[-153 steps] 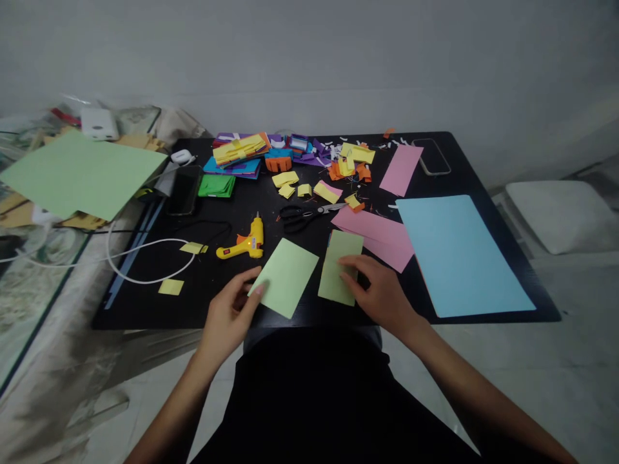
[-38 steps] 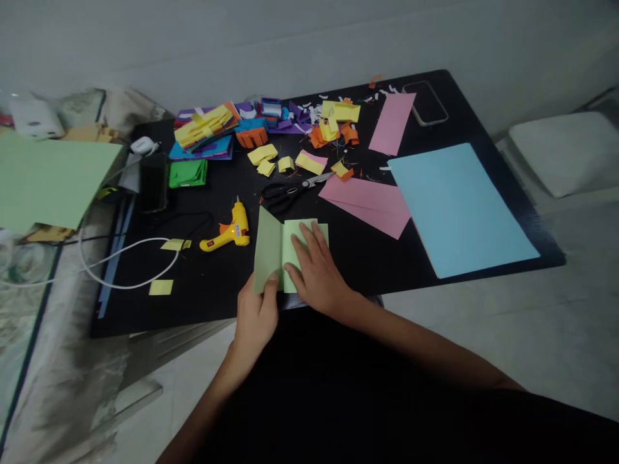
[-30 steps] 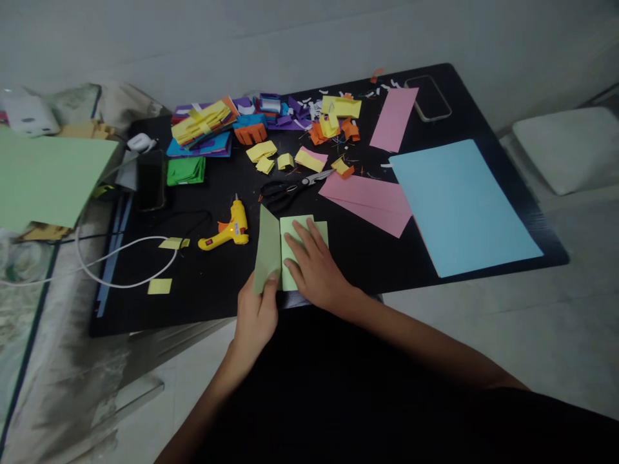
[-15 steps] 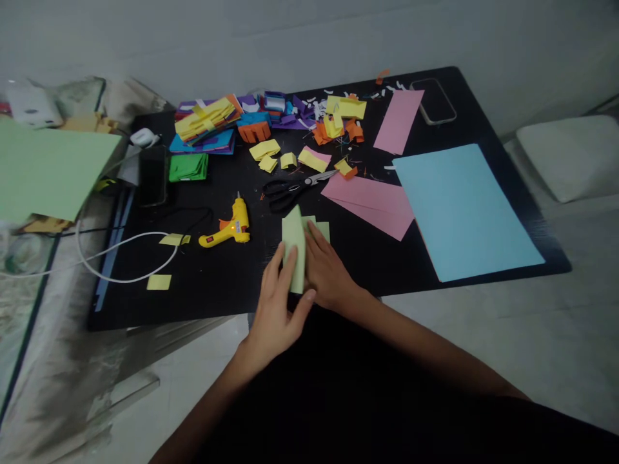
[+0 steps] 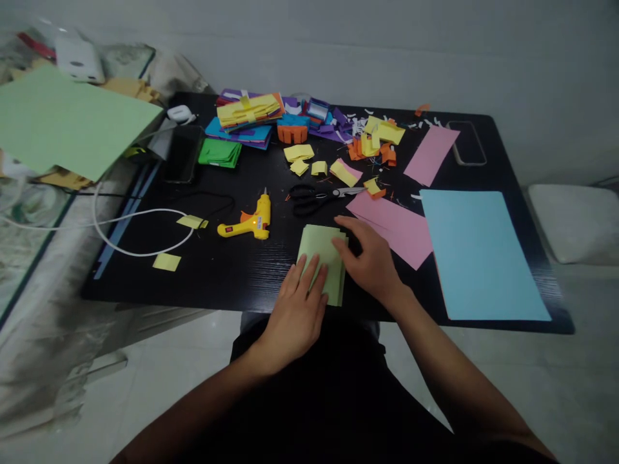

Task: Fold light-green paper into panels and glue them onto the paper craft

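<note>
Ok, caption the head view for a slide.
Left hand on green paper, right hand at its edge, scissors beyond.

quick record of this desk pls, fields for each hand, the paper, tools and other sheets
left hand: laid flat on the light green paper
right hand: thumb and forefinger at that paper's upper right edge; grip unclear
paper position: near the front edge of the black table, layers showing along its right side
tools: yellow glue gun on its side; black-handled scissors beyond the paper
other sheets: large blue sheet at right; green bundle at back left
</note>
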